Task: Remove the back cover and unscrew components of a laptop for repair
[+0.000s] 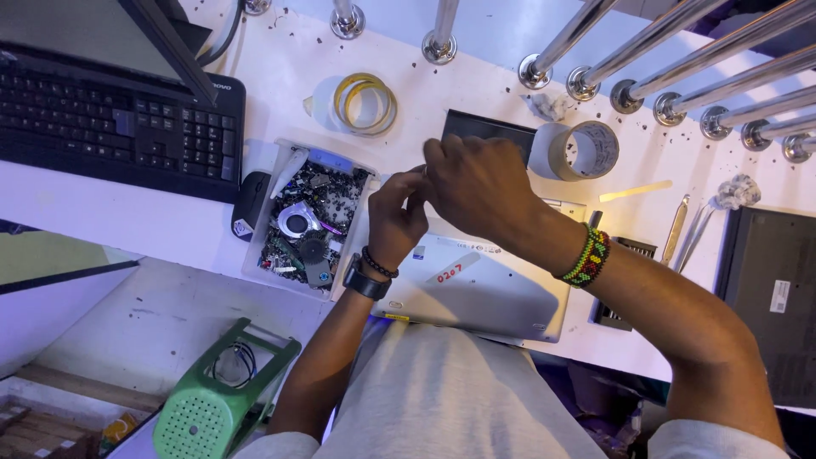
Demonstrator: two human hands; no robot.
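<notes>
Both hands, left hand (396, 217) and right hand (478, 185), pinch together above a smooth silver laptop (476, 289) at six o'clock; what they pinch cannot be told.

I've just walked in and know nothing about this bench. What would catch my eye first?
Two bare hands, the left hand and the right hand, meet at the centre above a silver laptop lying closed on the white table. Just left of them sits a clear tray crammed with small fans and electronic scraps. Shiny steel bars fan across the top right.
</notes>
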